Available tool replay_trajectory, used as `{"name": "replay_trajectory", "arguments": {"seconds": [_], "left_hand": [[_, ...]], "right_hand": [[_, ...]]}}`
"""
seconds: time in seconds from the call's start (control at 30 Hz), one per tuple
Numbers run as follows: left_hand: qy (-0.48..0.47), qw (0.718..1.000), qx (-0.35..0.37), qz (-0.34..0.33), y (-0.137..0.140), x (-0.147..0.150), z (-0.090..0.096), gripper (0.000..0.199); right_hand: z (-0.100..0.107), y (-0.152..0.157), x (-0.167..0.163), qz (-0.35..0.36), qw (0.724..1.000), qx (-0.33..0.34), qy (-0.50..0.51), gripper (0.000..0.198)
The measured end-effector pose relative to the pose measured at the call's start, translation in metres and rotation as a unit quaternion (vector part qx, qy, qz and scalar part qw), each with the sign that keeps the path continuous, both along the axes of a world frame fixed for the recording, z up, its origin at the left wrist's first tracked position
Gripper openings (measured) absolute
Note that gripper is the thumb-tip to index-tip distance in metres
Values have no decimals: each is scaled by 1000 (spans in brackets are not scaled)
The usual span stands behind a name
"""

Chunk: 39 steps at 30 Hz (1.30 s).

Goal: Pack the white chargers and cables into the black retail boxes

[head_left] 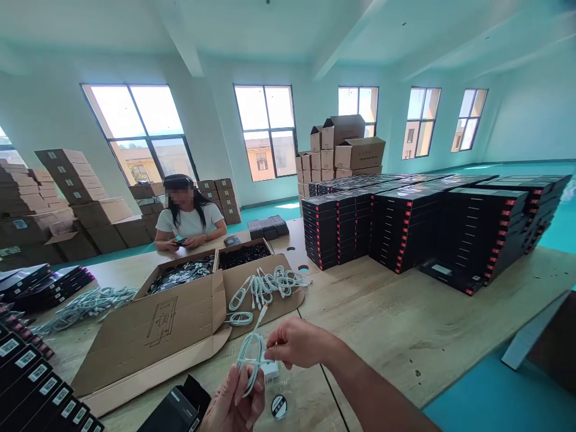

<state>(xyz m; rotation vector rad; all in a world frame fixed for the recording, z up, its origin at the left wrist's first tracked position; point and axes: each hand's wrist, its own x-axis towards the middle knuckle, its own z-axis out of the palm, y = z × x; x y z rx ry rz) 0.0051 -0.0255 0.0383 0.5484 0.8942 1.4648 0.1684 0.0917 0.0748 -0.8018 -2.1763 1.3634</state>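
Note:
A coiled white cable (250, 349) is gripped at its lower end by my left hand (240, 396), fingers wrapped round it. My right hand (299, 343) pinches the coil's right side, thumb and forefinger closed on the cable. One connector end sticks up above the loop. Just beneath my right hand, a white charger block (270, 370) lies on the table, partly hidden. Closer to me lies a round black-and-white disc (279, 407). An open black box (175, 408) stands left of my left hand. Several coiled white cables (265, 287) rest on a cardboard flap (288, 300) ahead.
Two cartons (184, 273) of small dark parts stand ahead. Tall stacks of black boxes (396, 228) fill the right side; more black boxes (40, 384) line the left edge beside a cable pile (90, 306). Across the table sits a person (191, 219) holding a small dark object.

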Motion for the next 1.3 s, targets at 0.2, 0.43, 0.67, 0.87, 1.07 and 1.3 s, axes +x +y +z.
{"name": "replay_trajectory", "arguments": {"seconds": [0.2,0.43,0.67,0.87,1.07,1.3], "left_hand": [[246,968,26,48,12,-10,0,56],[494,858,50,133,10,-2,5,60],[541,841,24,5,14,-8,13,41],[574,818,32,38,13,-9,12,32],[525,850,-8,-27,16,-15,13,36],[572,819,-24,-30,17,-8,24,29]], "right_hand": [[-7,-7,-16,-207,948,-35,240,35],[-9,-25,-34,-133,932,-127,313,41],[-15,-23,-33,-186,947,-91,246,35],[-13,-10,-10,-72,987,143,-32,26],[-4,-16,-8,-39,970,240,2,27],[-6,-31,-22,-162,932,311,92,27]]}}
